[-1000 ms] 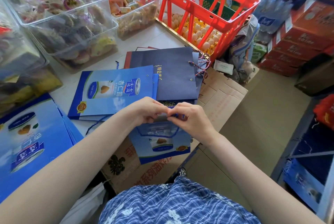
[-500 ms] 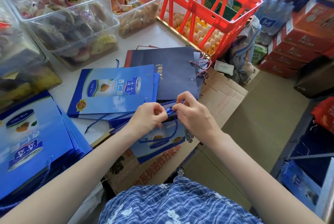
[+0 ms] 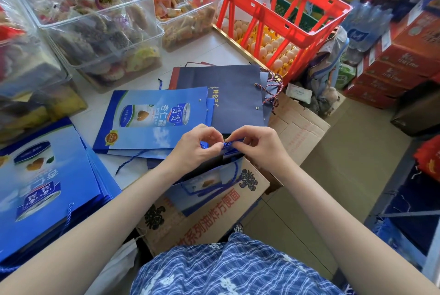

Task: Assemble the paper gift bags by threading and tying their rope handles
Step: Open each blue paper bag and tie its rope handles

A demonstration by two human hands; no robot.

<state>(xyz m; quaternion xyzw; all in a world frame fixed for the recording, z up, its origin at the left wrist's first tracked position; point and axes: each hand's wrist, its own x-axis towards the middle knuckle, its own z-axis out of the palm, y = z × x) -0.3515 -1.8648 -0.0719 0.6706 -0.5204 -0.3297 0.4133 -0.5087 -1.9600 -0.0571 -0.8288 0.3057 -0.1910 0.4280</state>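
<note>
**Both hands pinching blue rope at top edge of bag**

The left hand [image 3: 197, 149] and right hand [image 3: 258, 145] are meeting just above a light blue gift bag [image 3: 202, 189], which is lying on a printed cardboard box [image 3: 214, 218] in front of the person's lap. Each grip is narrow, with fingers curled: both are pinching the blue rope handle [image 3: 226, 145] at the bag's upper edge, fingertips nearly touching one another. Whether a knot is formed there cannot be told; the fingers are covering it. A loop of the same rope is hanging down across the bag's printed face.

On the white desk [image 3: 214, 49], just beyond the hands, a flat pile of light blue bags [image 3: 152, 118] is lying, with a loose blue cord [image 3: 129, 160] trailing from beneath it. A dark navy bag [image 3: 233, 97] is resting beside and partly over that pile, carrying a twisted red-and-blue cord [image 3: 272, 91] at its right edge. A second stack of blue bags [image 3: 45, 185] is sitting at the near left of the desk.

Clear plastic bins of wrapped snacks [image 3: 95, 23] are standing along the far left. A red crate [image 3: 269, 6] is standing at the far right, with trays of eggs [image 3: 273, 49] beneath it.
</note>
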